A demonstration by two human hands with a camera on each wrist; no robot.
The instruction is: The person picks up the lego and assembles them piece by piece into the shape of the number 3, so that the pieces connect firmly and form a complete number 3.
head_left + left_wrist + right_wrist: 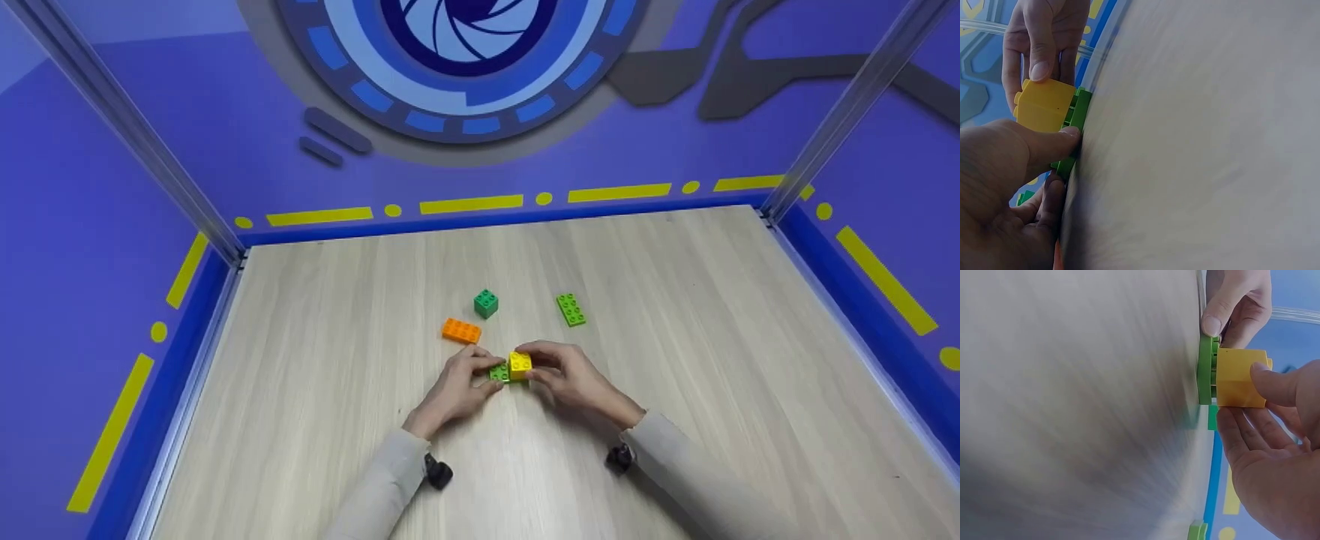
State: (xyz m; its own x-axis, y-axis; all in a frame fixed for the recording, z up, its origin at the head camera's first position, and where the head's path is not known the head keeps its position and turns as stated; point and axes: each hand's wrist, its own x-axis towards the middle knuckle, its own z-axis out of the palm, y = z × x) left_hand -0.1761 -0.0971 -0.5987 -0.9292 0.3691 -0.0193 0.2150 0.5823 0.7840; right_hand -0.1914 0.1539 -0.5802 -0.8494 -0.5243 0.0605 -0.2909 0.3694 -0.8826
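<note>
My left hand (454,382) pinches a thin light green building brick (499,373) between thumb and fingers, low against the table. In my right hand (574,375) a square yellow building brick (520,365) is held between thumb and fingertips. The yellow brick stands upright over the right part of the green one, covering that end in the head view. From the right wrist view, the yellow brick (1240,379) is right at the studs of the thin green brick (1205,377), and some studs show between them. The left thumb (1067,135) presses along the green brick's edge.
Behind the hands lie an orange brick (461,331) and a dark green cube-shaped brick (486,304). Farther right is another thin light green brick (571,309). The wooden table (337,315) is bounded by blue panels (525,165) at the back and sides.
</note>
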